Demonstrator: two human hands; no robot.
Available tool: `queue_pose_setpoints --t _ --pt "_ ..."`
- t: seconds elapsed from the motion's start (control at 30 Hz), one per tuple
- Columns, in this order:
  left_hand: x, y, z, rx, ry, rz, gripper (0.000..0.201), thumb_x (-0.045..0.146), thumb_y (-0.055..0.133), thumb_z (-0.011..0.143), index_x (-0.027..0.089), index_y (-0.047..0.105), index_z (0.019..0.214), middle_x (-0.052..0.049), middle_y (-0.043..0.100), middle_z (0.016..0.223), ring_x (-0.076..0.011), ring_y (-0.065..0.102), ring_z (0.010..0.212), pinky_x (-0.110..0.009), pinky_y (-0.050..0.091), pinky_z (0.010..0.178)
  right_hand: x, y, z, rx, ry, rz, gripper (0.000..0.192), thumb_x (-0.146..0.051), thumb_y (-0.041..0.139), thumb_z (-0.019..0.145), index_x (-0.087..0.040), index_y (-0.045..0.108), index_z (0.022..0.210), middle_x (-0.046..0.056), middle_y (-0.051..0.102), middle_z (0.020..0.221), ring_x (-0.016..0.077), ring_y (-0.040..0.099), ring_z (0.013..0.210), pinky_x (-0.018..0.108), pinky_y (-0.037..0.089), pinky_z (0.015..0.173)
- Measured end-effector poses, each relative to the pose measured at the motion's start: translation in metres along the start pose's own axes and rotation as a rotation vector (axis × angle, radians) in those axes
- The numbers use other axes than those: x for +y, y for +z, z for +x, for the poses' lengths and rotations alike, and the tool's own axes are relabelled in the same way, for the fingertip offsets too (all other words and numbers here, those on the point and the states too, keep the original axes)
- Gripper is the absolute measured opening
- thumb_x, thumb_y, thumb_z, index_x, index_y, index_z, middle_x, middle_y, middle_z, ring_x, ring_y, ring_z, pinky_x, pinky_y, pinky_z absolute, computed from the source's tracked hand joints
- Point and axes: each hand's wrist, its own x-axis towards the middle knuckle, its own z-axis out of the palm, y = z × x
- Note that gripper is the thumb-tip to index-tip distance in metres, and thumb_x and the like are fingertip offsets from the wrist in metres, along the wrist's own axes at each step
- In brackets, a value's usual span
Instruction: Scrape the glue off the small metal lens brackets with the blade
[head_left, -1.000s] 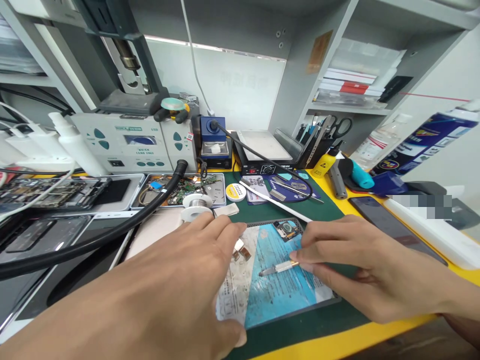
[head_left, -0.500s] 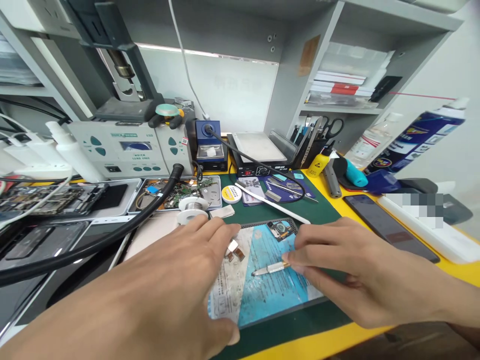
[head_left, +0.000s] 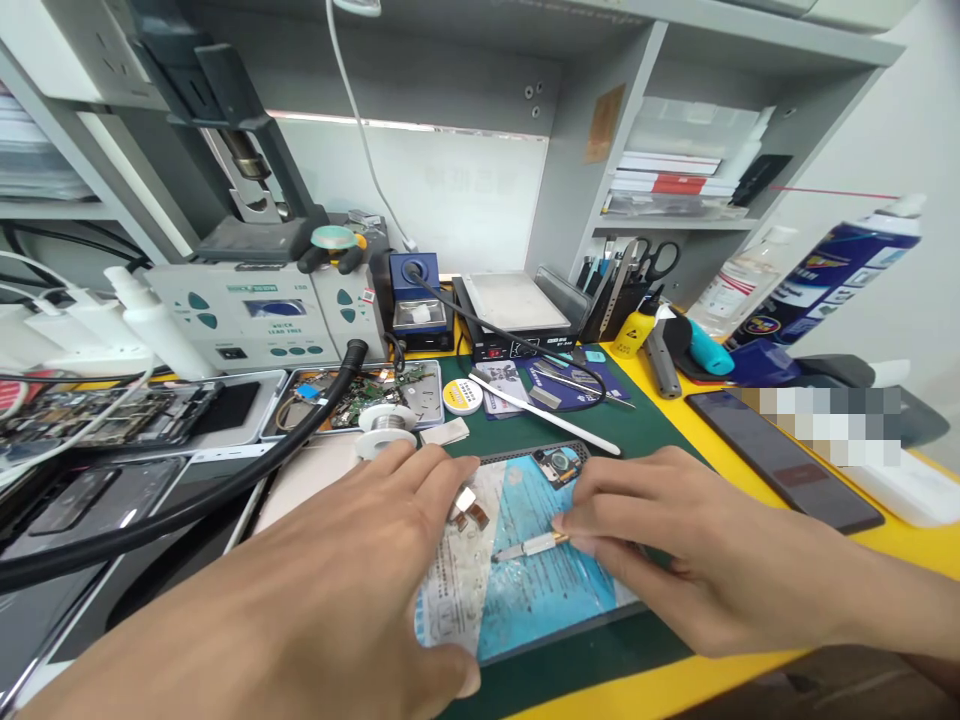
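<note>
My left hand point(head_left: 322, 590) lies flat, fingers spread, on the left part of a blue and white work mat point(head_left: 525, 590); its fingertips touch small metal parts point(head_left: 466, 508). My right hand point(head_left: 675, 550) pinches a slim silver tool point(head_left: 525, 547) whose tip points left over the mat. A small camera module point(head_left: 559, 463) sits at the mat's far edge, just beyond my right fingers.
A black hose point(head_left: 225, 470) crosses the left side. Trays of circuit boards point(head_left: 360, 385), a solder spool point(head_left: 386, 420), a rework station point(head_left: 255, 315) and a blue tip holder point(head_left: 412, 290) stand behind. A dark phone point(head_left: 780, 460), spray can point(head_left: 825, 270) and scissors point(head_left: 660, 255) are on the right.
Both hands and the tool drifted slightly left in view as the camera shifted; the grip on the tool is unchanged.
</note>
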Motion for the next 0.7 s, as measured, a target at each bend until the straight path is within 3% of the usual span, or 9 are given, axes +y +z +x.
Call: queue_pose_setpoints --t 0.23,0.5,0.7 --pt "0.008 -0.004 0.004 0.024 -0.016 -0.052 0.076 0.053 0.074 0.082 0.033 0.048 0.151 -0.006 0.069 0.141 -0.0377 0.053 0.143 -0.051 0.046 0.121 0.004 -0.006 0.000 0.009 0.086 0.111 0.014 -0.014 0.060 0.097 -0.021 0.069 0.106 0.005 0.073 0.092 0.0189 0.069 0.079 0.028 0.049 0.072" --pt "0.001 -0.007 0.002 -0.131 0.079 0.150 0.094 0.052 0.072 0.082 0.027 0.029 0.162 -0.010 0.059 0.153 -0.0366 0.059 0.138 -0.046 0.050 0.119 0.008 -0.006 0.000 -0.055 0.053 0.162 0.007 -0.022 0.065 0.101 -0.019 0.068 0.096 -0.001 0.066 0.078 0.0124 0.058 0.068 0.027 0.038 0.065" --pt "0.002 -0.005 0.001 -0.119 0.059 0.130 0.095 0.052 0.071 0.082 0.028 0.027 0.162 -0.009 0.060 0.151 -0.0358 0.060 0.135 -0.046 0.051 0.117 0.001 -0.005 -0.002 -0.036 0.052 0.069 0.013 -0.021 0.063 0.102 -0.019 0.069 0.091 0.000 0.064 0.076 0.0138 0.060 0.068 0.029 0.038 0.065"
